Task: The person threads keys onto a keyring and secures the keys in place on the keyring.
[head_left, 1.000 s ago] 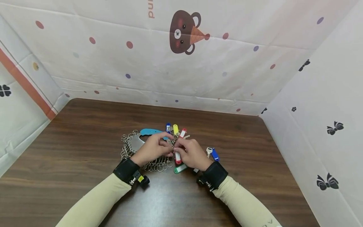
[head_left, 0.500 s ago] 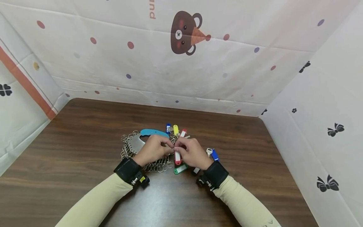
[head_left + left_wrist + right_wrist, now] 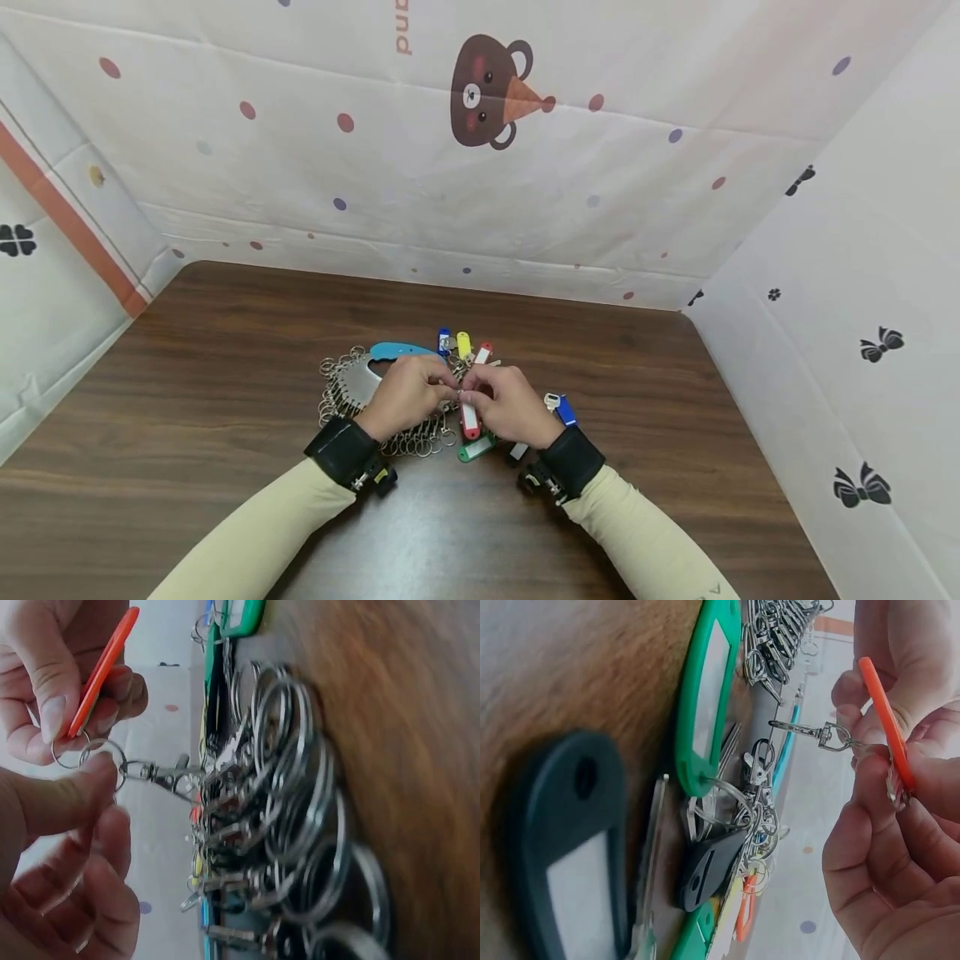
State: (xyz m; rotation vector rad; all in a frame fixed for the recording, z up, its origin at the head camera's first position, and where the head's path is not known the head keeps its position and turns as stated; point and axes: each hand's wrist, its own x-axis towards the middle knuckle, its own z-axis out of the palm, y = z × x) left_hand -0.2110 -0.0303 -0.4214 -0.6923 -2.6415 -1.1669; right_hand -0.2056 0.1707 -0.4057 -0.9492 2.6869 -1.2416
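Observation:
Between the fingertips of both hands is a red key tag [image 3: 470, 421] with a white label. My right hand [image 3: 510, 404] pinches this tag near its small ring [image 3: 71, 754]. Close against it, my left hand [image 3: 408, 396] pinches a larger split ring [image 3: 112, 750] between thumb and finger. A swivel clasp [image 3: 157, 772] hangs from that split ring; in the left wrist view the two rings overlap. Under the left hand lies a grey metal plate [image 3: 356, 382] with a blue handle [image 3: 405, 349], fringed with several clasps and split rings [image 3: 425, 443].
Beyond the hands lie a blue tag [image 3: 444, 340], a yellow tag [image 3: 464, 343] and another red tag [image 3: 483, 353]. A green tag [image 3: 476, 448] and a black tag [image 3: 517, 452] sit nearer. A key [image 3: 552, 402] with a blue tag [image 3: 566, 410] lies right, on the wooden table [image 3: 637, 467].
My left index finger has come down from over the blue handle, and thumb and finger now meet at the ring beside the red tag. My right hand has stayed nearly in place.

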